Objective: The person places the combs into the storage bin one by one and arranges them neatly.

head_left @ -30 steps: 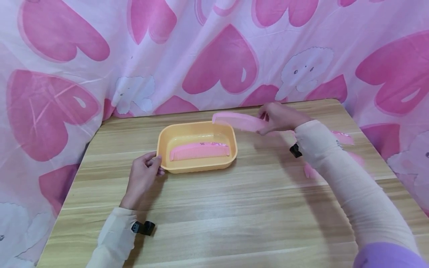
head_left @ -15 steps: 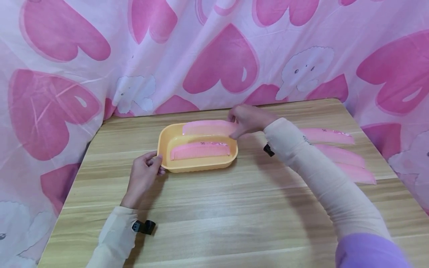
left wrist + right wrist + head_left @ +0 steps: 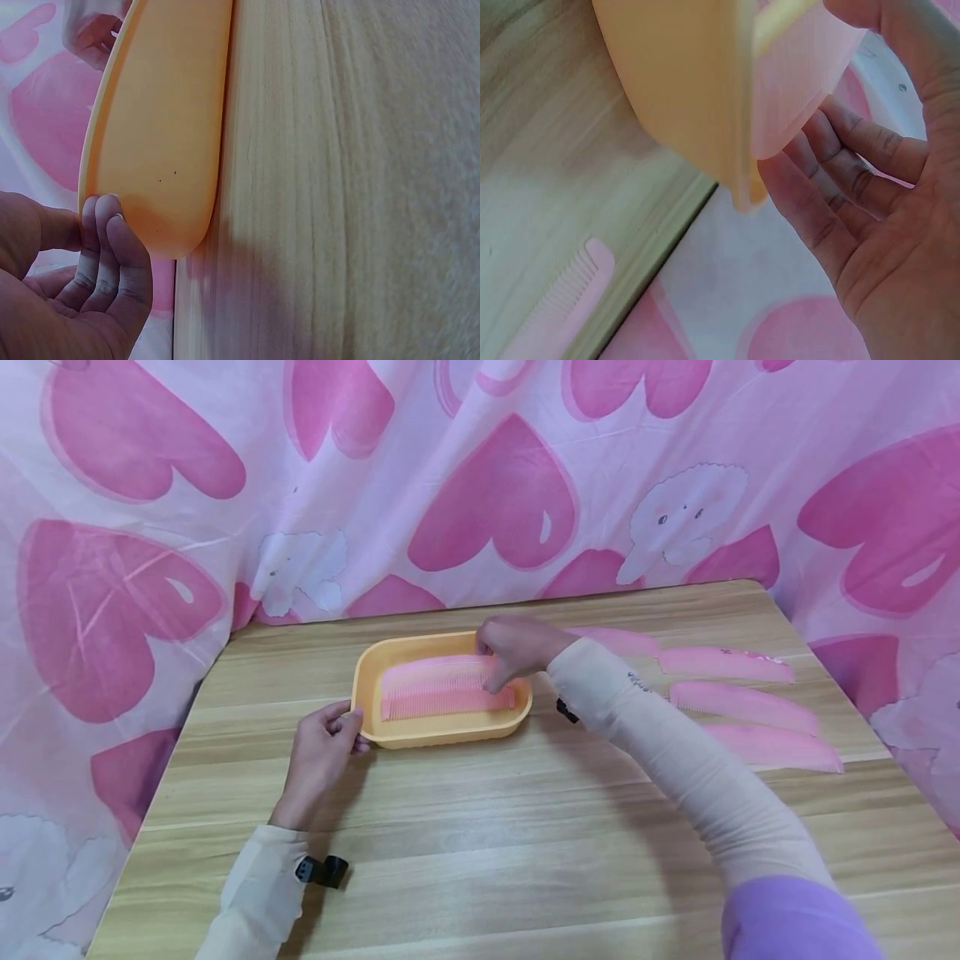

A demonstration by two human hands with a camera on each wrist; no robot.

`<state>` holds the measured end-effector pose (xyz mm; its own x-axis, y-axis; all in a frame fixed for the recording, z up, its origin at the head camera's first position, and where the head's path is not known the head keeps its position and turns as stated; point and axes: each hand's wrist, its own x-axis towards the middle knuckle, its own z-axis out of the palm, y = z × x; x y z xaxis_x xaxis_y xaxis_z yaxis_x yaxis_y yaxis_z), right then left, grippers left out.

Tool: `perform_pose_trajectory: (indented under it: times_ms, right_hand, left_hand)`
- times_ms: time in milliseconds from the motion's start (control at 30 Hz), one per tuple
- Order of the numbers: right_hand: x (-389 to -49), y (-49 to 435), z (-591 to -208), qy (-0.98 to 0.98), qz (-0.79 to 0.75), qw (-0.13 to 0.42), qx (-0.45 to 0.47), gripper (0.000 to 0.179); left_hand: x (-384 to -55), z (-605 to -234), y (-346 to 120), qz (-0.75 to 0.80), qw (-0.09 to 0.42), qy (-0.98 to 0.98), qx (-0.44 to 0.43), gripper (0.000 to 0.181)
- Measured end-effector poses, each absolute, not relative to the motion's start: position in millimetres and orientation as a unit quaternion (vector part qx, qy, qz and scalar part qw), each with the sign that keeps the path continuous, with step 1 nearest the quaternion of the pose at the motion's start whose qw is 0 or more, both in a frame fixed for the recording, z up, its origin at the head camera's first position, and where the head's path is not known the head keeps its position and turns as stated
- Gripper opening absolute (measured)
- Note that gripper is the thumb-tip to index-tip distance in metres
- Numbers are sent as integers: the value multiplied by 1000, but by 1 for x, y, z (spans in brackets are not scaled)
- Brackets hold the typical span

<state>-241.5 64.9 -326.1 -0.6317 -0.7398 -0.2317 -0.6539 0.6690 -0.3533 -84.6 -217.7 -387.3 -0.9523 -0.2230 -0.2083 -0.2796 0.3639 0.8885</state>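
A yellow plastic basin (image 3: 442, 739) stands on the wooden table. At its near left corner, my left hand (image 3: 318, 756) pinches the rim between thumb and fingers, as the left wrist view also shows on the basin's outer wall (image 3: 165, 135). Over the far right part of the basin, my right hand (image 3: 517, 647) holds a pink comb (image 3: 420, 672) by its right end. That comb lies low inside the basin, just behind another pink comb (image 3: 442, 704) and overlapping it in view. The right wrist view has the held comb (image 3: 802, 101) between thumb and fingers, partly behind the basin wall.
Several more pink combs lie to the right: one at the back (image 3: 618, 640), then a patterned comb (image 3: 727, 664), a plain comb (image 3: 742, 705) and a nearer comb (image 3: 780, 747). A pink heart-print curtain (image 3: 495, 502) hangs behind the wooden table (image 3: 465, 843).
My right hand has carried the comb leftward from beyond the basin's right side, over the rim and down into the basin. My left hand has stayed at the rim.
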Motion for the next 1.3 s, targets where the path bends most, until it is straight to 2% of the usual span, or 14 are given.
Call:
perform_pose_trajectory:
  times_ms: [233,467,600,800,967,1200,1300]
  right_hand:
    - [-239,55,-339,904,-90,192,-372,53]
    - [-236,51,-351,905,-86,204,-363,53]
    - [-234,50,-354,904,-84,198,-369,50]
    - [-232,51,-359,900,-86,201,-378,36]
    - [-230,53,-358,897,-79,216,-378,34]
    - [-231,64,-343,892,-119,211,-382,55]
    - [-235,75,-334,884,-160,190,-395,55]
  left_hand:
    - [-85,-389,-218,547,28,822,-154,44]
    - [-85,-388,-217,547,32,821,-159,45]
    - [-85,-387,-217,548,30,821,-157,45]
    - [-83,-387,-217,558,18,818,-139,45]
    - [-83,-387,-217,565,15,815,-132,45]
    - [-84,-387,-217,568,17,811,-135,45]
    - [-83,-386,-217,561,17,817,-134,45]
